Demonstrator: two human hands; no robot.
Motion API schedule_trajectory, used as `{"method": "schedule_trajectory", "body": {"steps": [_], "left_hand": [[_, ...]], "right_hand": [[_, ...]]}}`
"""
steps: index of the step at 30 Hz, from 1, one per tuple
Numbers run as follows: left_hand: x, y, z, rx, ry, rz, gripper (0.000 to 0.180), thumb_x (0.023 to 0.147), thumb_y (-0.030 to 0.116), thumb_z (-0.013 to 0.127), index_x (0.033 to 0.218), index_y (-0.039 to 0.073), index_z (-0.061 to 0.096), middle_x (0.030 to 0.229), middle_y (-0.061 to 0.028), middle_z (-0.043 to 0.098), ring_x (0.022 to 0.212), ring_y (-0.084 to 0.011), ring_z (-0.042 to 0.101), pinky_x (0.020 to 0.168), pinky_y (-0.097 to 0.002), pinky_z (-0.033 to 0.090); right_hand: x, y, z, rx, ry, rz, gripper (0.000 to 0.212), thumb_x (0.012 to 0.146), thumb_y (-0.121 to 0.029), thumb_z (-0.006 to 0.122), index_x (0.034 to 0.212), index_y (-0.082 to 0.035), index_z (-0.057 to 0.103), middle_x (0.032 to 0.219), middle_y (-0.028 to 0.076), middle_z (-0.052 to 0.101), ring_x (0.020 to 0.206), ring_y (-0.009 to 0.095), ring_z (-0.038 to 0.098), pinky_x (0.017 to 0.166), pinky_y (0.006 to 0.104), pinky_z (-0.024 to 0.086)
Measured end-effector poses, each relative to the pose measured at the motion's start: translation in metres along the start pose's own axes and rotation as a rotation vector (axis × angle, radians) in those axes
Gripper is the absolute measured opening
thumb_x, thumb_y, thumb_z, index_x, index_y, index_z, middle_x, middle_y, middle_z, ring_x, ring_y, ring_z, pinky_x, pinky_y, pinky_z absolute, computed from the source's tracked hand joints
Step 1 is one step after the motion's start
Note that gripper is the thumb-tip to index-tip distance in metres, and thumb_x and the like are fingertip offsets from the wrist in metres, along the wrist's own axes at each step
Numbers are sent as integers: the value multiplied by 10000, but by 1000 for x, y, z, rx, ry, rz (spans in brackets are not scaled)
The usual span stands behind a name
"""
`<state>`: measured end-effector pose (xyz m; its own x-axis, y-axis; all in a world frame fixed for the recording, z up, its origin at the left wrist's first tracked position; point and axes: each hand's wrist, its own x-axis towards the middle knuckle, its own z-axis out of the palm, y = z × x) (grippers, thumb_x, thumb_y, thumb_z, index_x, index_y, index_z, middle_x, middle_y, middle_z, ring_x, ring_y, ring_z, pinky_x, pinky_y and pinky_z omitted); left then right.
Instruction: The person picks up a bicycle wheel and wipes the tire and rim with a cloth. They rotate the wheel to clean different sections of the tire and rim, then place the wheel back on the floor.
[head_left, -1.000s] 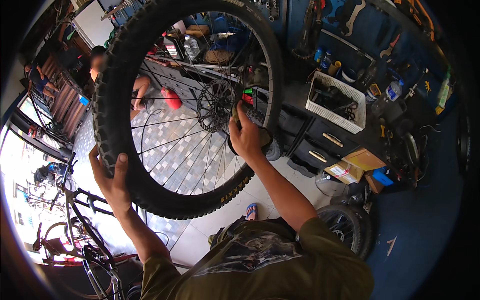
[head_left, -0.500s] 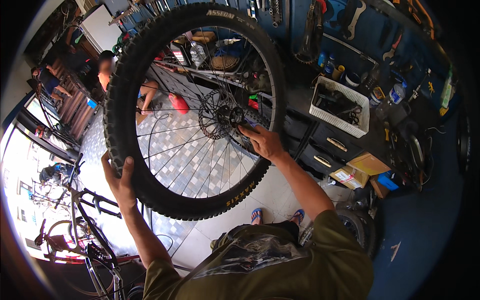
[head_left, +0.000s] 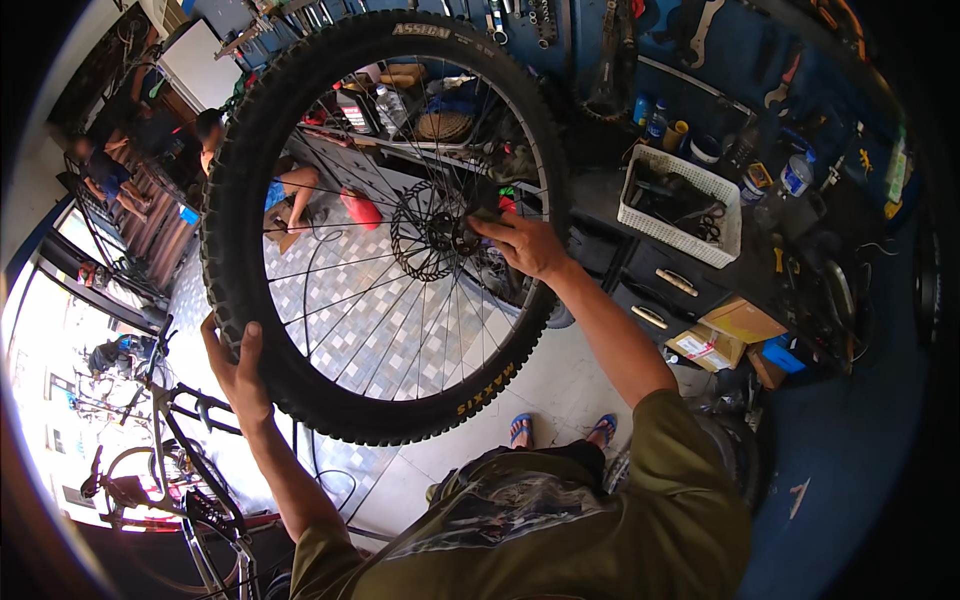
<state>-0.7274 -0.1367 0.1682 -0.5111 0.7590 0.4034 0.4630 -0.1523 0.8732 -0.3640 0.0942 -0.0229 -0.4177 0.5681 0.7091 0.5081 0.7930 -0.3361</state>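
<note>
Change: compared with half a second ago, the right hand is sitting over the hub rather than below it, and the wheel is appearing larger and nearer the head.
Wheel: the black knobby-tyred spoked bicycle wheel is being held up in the air in front of the person, tilted, above the tiled floor.
Wheel look: thin silver spokes are running from the dark rim to a central hub; a perforated steel brake disc is sitting around that hub; yellow lettering is showing on the lower tyre wall.
Right hand: the arm is reaching up and forward, nearly straight, with the wrist bent and the fingers curled together around the hub's end.
Left hand: the left hand is pressing against the tyre's lower left edge, palm on the tread, thumb hooked round the outer side, fingers spread on the rubber.
Bench: a dark workbench with drawers is standing just behind the wheel, carrying a white plastic mesh basket of parts.
Wall: a blue tool board is hanging with wrenches above the bench.
Floor left: a dark bicycle frame is standing below the left forearm.
Feet: the person's blue sandals are showing on the pale floor beneath the wheel.
</note>
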Motion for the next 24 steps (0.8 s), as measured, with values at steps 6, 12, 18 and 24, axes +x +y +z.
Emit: {"method": "schedule_trajectory", "body": {"steps": [6, 12, 18, 24], "left_hand": [[-2, -2, 3, 5, 34, -9, 519, 957, 312, 744, 1326, 24, 520, 1102, -106, 657, 973, -191, 597, 925, -344, 461], [0, -5, 9, 29, 61, 23, 520, 960, 324, 738, 1327, 23, 525, 1088, -97, 648, 956, -182, 593, 891, -335, 474], [1, -5, 3, -114, 23, -14, 511, 950, 300, 754, 1320, 27, 532, 1091, -95, 650, 939, -172, 595, 874, -327, 479], [0, 0, 8, -65, 54, -34, 506, 938, 286, 767, 1313, 38, 535, 1064, -85, 661, 934, -167, 596, 883, -315, 468]], "right_hand": [[-32, -49, 47, 290, 147, 428, 620, 947, -108, 656, 1534, -260, 530, 924, 159, 697, 725, 364, 684, 647, 425, 557], [-44, -108, 80, 353, 259, 581, 673, 975, -195, 622, 1596, -74, 390, 681, 237, 636, 629, 442, 665, 593, 517, 508], [-35, -116, 55, 749, 191, 667, 536, 1001, -216, 601, 1495, -16, 537, 691, 217, 635, 623, 309, 654, 600, 383, 484], [-4, -63, 18, 717, 297, 693, 522, 1016, -208, 642, 1503, -48, 545, 720, 92, 638, 628, 109, 590, 607, 343, 495]]}}
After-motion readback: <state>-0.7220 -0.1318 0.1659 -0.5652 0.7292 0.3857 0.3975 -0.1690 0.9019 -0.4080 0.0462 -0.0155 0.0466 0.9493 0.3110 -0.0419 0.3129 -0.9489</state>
